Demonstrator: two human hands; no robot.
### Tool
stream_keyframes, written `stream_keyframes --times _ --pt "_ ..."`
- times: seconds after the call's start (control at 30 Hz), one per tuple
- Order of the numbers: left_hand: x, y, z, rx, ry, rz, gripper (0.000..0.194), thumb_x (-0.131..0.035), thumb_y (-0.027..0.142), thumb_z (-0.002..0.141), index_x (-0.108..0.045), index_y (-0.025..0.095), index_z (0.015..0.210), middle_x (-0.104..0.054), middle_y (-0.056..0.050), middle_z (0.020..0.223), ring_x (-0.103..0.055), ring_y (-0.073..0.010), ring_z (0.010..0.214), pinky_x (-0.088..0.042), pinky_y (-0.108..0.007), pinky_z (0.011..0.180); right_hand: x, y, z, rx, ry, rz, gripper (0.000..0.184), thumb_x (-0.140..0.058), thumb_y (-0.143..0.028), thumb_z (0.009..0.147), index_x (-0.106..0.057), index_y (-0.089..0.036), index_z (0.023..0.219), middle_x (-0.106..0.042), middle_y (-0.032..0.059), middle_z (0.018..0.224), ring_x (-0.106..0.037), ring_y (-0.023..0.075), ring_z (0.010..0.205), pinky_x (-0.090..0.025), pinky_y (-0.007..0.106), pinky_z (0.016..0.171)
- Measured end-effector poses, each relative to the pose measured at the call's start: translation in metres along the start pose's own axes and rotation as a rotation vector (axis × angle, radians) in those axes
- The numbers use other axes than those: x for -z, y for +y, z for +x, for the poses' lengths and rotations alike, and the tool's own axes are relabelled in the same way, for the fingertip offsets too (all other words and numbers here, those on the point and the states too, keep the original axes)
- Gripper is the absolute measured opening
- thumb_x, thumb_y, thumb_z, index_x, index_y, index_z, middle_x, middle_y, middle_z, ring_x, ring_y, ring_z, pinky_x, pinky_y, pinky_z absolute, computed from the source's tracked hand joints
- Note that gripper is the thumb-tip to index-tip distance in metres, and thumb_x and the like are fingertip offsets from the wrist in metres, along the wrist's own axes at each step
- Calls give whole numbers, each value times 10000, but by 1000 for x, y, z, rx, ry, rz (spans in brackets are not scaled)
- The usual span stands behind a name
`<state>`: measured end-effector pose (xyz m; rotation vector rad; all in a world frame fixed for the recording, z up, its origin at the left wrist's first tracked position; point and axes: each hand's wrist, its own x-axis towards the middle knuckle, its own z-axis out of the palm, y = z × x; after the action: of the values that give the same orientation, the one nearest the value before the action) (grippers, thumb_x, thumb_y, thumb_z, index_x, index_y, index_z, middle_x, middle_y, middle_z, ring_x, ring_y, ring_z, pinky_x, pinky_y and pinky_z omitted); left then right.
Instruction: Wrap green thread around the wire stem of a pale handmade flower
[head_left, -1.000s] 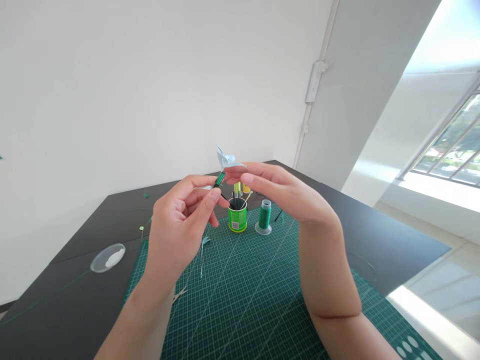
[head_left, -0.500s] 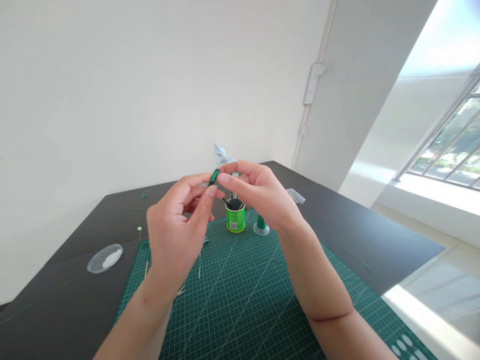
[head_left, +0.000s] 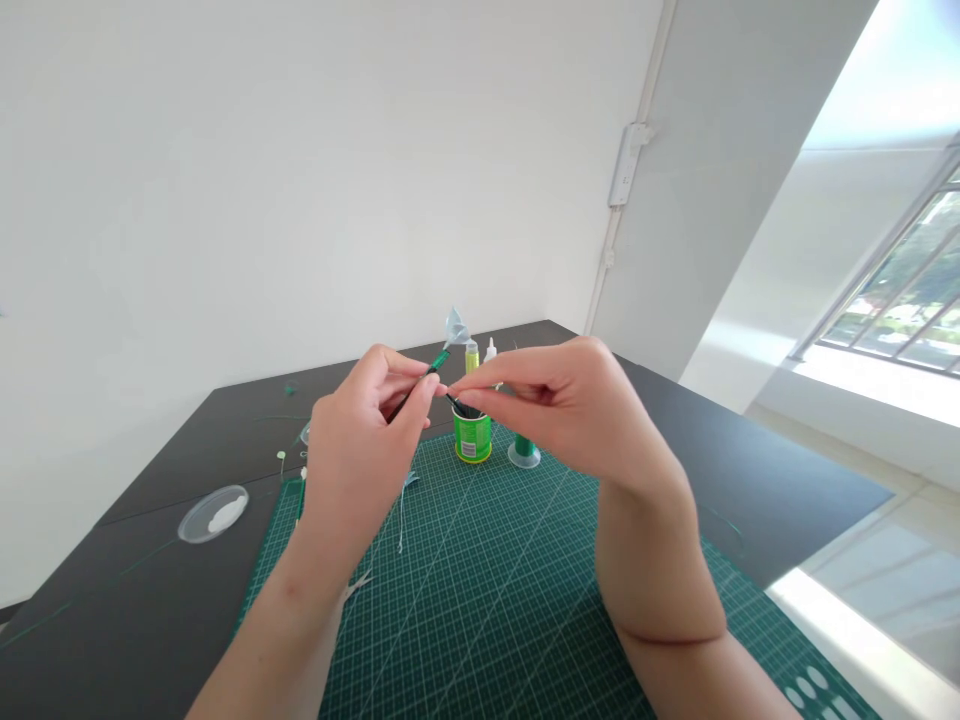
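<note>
My left hand [head_left: 367,420] is closed, thumb and fingers pinching a thin dark stem. Shiny green wrapping [head_left: 440,360] covers its upper part, and a pale blue flower [head_left: 456,328] tops it, tilted up and to the right. Close beside those fingertips, my right hand [head_left: 547,395] has its thumb and fingers pressed together. Whatever lies between them is too small to make out. Behind the hands stands a green tin [head_left: 472,438] with dark sticks in it. A spool of green thread [head_left: 524,450] stands right of the tin.
A green cutting mat [head_left: 465,560] lies on the dark table [head_left: 150,460]. Small scissors [head_left: 358,584] and a blue piece with a pale string [head_left: 402,510] lie on it. At left is a clear lid [head_left: 213,514] with something white. A white-tipped bottle [head_left: 491,350] stands behind the tin.
My right hand has moved slightly right and down from the green wrapping, its wrist bending more. The flower has shifted right and a little down, and more of the stem shows.
</note>
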<state>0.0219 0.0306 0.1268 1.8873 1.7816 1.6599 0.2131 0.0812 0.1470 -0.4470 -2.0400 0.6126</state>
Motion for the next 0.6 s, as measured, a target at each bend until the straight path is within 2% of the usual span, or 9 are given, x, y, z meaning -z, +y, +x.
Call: stream_keyframes --times 0.13,0.23,0.33,0.4,0.5,0.6 --pt "3 1 0 -61 -278 79 70 -659 236 972 -663 250 904 -821 55 828 -743 -137 682 -511 -242 596 12 -9 -11 19 77 183 110 -789 -220 916 -896 -238 897 -379 -81 448 -285 44 429 -231 253 417" --pt "3 3 -3 -100 -429 156 110 -656 238 985 -662 257 878 -775 97 758 -643 -105 598 -415 -244 551 14 -3 -6 -11 172 238 80 -829 -245 882 -904 -272 871 -393 -76 437 -326 57 443 -339 251 446" --pt "3 5 -7 -154 -487 197 135 -647 247 997 -656 266 864 -690 118 671 -498 -92 518 -349 -251 518 11 10 5 -63 233 289 55 -860 -311 861 -906 -288 879 -634 -30 562 -497 89 515 -482 269 527" --pt "5 5 -10 -194 -521 176 139 -637 265 1013 -659 274 876 -675 117 677 -482 -93 528 -351 -245 516 8 18 11 -90 236 299 58 -863 -325 861 -905 -289 879 -767 -1 716 -641 125 631 -561 282 608" --pt "10 7 -15 -249 -521 131 131 -643 261 1018 -672 276 891 -711 106 746 -558 -92 597 -373 -231 520 5 25 16 -107 235 284 48 -865 -327 865 -902 -298 876 -840 5 881 -745 156 800 -615 285 712" --pt "17 11 -20 -301 -472 104 111 -673 215 1001 -691 275 910 -711 103 751 -592 -81 621 -399 -211 535 4 25 17 -119 253 251 58 -868 -338 863 -901 -293 879 -851 9 924 -757 161 820 -622 295 731"
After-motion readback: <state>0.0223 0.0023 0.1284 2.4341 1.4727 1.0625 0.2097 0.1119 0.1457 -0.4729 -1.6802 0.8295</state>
